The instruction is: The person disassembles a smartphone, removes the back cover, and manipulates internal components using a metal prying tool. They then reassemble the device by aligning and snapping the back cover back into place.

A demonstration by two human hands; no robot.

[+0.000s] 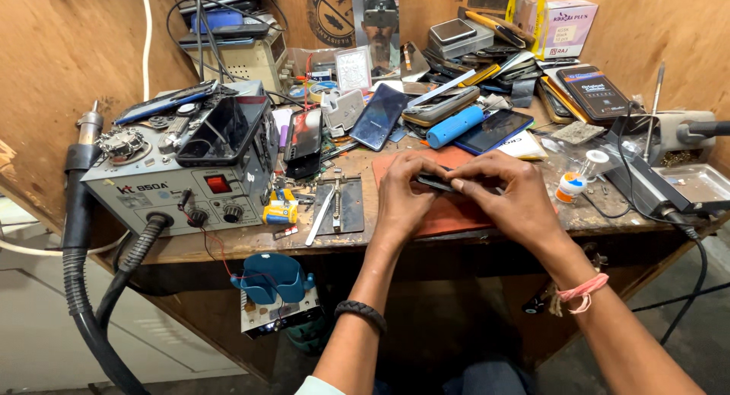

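Your left hand and right hand both grip the dark phone above the counter; it looks closed, work unfinished.

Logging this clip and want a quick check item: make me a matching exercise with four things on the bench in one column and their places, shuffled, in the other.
Things:
1. Dark phone
2. Grey hot-air station
3. Blue cylinder
4. Small white bottle

Places:
A. Far left of the bench, hose hanging off its front
B. Between the left hand and right hand, over the red mat
C. Just right of the right hand
D. Behind the hands, lying beside a flat phone with a blue screen

Pairs: 1-B, 2-A, 3-D, 4-C
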